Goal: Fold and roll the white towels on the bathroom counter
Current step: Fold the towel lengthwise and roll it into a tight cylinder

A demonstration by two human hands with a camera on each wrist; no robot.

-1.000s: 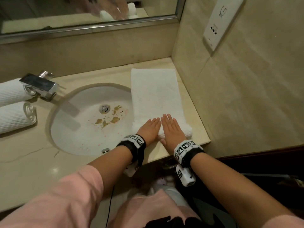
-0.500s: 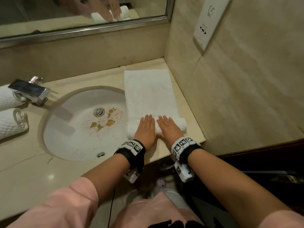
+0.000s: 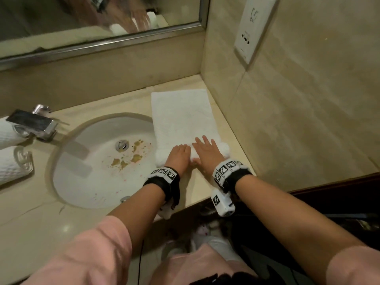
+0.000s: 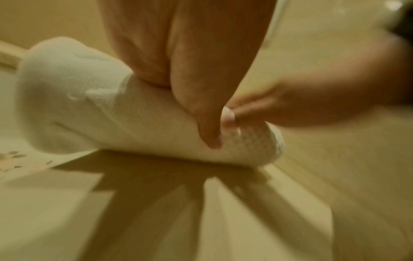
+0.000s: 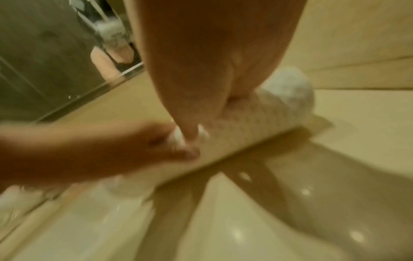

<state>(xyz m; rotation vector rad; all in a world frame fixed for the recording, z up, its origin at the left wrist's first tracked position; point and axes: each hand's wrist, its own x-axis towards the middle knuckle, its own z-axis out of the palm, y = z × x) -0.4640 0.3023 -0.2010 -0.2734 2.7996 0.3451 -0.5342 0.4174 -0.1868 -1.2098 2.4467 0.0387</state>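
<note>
My left hand point(image 3: 178, 156) and right hand point(image 3: 206, 153) press flat on the towel roll point(image 3: 224, 150), lying left-right across frame; unrolled towel point(image 3: 183, 116) extends toward upper frame.

You're in a bathroom, prob. hotel-type. Beige stone counter point(image 3: 33, 229) w/ an oval undermount sink point(image 3: 82, 182) at 10 o'clock, chrome faucet point(image 3: 33, 123) beyond it, framed mirror point(image 3: 98, 23) at 12. Tiled wall w/ a shaver-style socket plate point(image 3: 255, 27) at 1 o'clock. Two rolled white towels point(image 3: 12, 163) at 9 o'clock, beside the faucet.
</note>
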